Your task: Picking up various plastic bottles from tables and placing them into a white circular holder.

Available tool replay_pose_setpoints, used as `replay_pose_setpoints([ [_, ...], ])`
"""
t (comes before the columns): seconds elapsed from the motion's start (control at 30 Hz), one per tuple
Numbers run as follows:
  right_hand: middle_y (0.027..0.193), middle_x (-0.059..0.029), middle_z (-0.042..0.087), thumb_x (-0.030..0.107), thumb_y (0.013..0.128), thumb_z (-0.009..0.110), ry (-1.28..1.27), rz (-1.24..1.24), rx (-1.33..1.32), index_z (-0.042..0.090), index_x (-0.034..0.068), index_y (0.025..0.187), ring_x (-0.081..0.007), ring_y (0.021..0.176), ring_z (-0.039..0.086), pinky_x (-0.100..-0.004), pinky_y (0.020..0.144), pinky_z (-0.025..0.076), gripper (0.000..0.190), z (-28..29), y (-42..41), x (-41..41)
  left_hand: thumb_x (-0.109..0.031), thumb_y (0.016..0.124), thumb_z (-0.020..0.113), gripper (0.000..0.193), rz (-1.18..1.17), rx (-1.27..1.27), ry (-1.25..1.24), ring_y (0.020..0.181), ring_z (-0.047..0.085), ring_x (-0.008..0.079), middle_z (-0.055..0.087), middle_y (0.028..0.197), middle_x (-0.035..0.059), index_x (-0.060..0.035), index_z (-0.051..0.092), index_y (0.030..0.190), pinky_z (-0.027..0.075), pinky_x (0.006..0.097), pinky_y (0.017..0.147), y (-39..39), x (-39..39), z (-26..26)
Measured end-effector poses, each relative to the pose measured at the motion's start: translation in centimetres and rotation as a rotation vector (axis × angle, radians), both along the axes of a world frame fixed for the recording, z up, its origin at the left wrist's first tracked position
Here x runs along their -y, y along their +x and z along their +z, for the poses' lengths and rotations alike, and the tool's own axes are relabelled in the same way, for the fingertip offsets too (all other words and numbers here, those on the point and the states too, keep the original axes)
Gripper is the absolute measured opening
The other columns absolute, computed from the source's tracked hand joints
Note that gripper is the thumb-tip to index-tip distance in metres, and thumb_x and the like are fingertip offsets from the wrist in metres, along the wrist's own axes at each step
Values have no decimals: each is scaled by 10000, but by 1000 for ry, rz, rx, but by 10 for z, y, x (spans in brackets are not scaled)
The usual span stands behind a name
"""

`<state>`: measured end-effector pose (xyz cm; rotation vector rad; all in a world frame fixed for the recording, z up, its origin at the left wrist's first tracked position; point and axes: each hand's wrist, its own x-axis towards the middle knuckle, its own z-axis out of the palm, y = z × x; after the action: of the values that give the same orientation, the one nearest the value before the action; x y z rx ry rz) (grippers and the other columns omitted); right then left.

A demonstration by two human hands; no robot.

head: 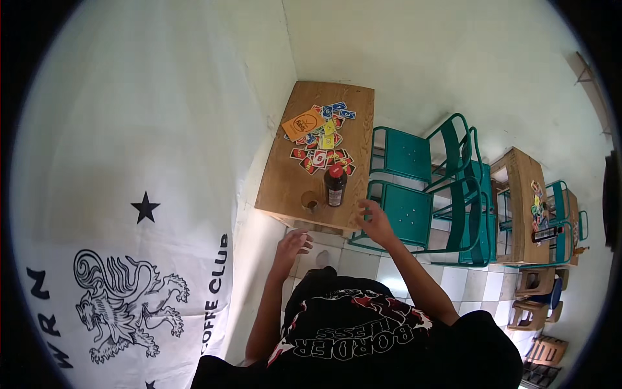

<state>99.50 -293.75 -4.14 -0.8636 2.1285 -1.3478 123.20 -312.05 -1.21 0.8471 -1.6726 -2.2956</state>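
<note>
Just off the near edge of a wooden table (277,189), my left hand (293,244) hangs with loosely curled, parted fingers and nothing in it. My right hand (374,222) is by the table's near right corner, fingers spread and holding nothing. A dark bottle with a red cap (335,187) stands upright near that corner. To its left is a clear drinking glass (309,201) with a little dark liquid at the bottom. Loose UNO cards (319,159) lie scattered behind the bottle, some face up. An orange printed card or packet (302,124) partly covers several of them.
Green metal chairs (407,214) line the table's right side. Farther right, a second wooden table (527,209) bears cards and a dark bottle (546,234). Brown plastic stools (528,313) stand on the tiled floor (359,266). A white banner (146,170) hangs at the left.
</note>
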Motion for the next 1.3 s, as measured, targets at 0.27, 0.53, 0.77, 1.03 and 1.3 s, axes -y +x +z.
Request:
replay_pose_setpoints([
  [0.27, 1373, -158, 465, 179, 683, 863, 35, -82, -167, 355, 89, 1436, -300, 1247, 505, -400, 967, 474, 913, 0, -26, 94, -267, 1000, 560, 324, -43, 12, 3, 896, 642, 160, 671, 1034, 72, -37, 595, 1226, 517, 303, 789, -33, 54, -4],
  [0.53, 1314, -140, 568, 140, 622, 908, -201, 7, 28, 349, 73, 1445, -250, 1230, 541, -360, 1043, 429, 997, -29, -47, 117, -283, 999, 565, 324, -46, -24, 44, 902, 648, 165, 665, 1032, 73, -66, 590, 1238, 525, 305, 787, -44, 54, -19],
  [0.77, 1178, -126, 653, 173, 592, 924, -144, -23, -1, 485, 73, 1340, -259, 1122, 619, -364, 958, 485, 874, -32, -53, 113, -293, 999, 561, 341, 1, 3, 104, 907, 639, 168, 662, 1043, 79, -58, 588, 1244, 522, 302, 798, -54, 44, -26],
  [1.03, 1146, -144, 668, 227, 596, 913, -87, -9, -58, 514, 69, 1290, -275, 1088, 645, -368, 899, 510, 816, 47, -62, 100, -321, 994, 567, 374, 9, 44, 162, 891, 655, 176, 662, 1033, 77, -37, 582, 1236, 532, 304, 777, -82, 40, -24],
  [1.3, 1134, -75, 625, 243, 575, 951, -333, 103, -97, 547, 40, 1234, -174, 1062, 604, -352, 962, 480, 799, 189, -66, 91, -425, 1020, 470, 487, 38, -184, 458, 1069, 620, 229, 607, 1243, 100, -104, 469, 1385, 524, 377, 865, -135, 34, -25],
])
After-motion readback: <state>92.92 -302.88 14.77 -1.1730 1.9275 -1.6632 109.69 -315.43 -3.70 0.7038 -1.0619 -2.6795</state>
